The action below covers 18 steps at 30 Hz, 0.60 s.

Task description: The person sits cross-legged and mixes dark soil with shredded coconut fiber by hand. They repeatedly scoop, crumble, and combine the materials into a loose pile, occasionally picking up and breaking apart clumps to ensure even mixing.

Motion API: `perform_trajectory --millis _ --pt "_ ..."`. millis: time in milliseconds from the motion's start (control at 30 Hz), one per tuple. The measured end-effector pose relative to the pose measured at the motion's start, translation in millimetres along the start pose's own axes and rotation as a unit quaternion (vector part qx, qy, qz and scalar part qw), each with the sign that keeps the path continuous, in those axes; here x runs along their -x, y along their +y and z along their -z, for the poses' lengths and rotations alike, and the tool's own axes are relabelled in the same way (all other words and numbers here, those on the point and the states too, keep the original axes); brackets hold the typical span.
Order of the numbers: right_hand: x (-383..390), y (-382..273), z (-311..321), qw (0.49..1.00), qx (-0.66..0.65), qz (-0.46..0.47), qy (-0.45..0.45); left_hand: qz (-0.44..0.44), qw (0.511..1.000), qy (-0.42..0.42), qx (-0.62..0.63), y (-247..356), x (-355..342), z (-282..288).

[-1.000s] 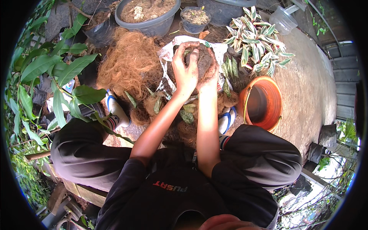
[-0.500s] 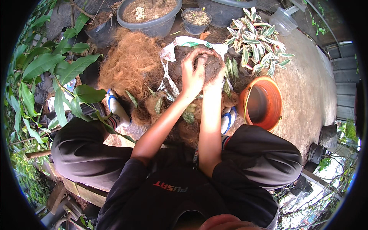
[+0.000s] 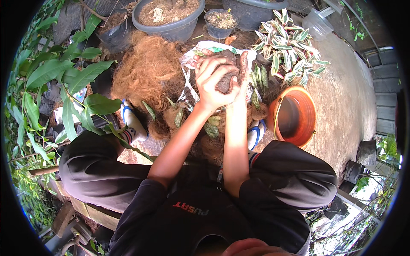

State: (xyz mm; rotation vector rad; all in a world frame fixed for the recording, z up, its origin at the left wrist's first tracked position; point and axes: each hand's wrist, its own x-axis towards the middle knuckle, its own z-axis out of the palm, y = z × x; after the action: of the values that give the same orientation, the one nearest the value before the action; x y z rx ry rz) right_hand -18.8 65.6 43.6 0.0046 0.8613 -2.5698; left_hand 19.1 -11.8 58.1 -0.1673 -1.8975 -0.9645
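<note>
Left hand (image 3: 213, 88): in the head view, its fingers curled over the left and near sides of the dark clump, gripping it
Right hand (image 3: 242, 79): its muddy fingers stood nearly straight against the clump's right side, sharing the hold
Dark clump (image 3: 224, 83): sat between both sets of fingers
Brown fibre (image 3: 145, 68): lay left of the fingers
Orange bucket (image 3: 305, 106): stood right of the fingers
Soil: seemed crumbly, so even pressure from both palms looked safer than hard fingertip squeezing
</note>
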Motion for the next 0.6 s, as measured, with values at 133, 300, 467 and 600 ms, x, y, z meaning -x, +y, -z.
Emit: perform_trajectory --millis 133,300,467,600 --pt "5.9 3.7 -23.5 0.993 0.016 -0.021 -0.115 0.023 0.997 0.041 0.055 -10.0 -1.4 9.3" --pt "10.0 -3.9 -36.1 0.991 0.025 -0.027 -0.129 0.044 0.995 0.063 0.066 -5.8 -8.8 11.6" --pt "13.9 -3.0 -36.9 0.997 -0.013 -0.03 -0.064 0.081 0.993 0.07 0.055 3.8 -21.5 10.1" --pt "10.4 3.3 -28.4 0.998 0.053 0.016 -0.018 0.045 0.999 0.024 -0.017 9.4 -28.2 16.1"
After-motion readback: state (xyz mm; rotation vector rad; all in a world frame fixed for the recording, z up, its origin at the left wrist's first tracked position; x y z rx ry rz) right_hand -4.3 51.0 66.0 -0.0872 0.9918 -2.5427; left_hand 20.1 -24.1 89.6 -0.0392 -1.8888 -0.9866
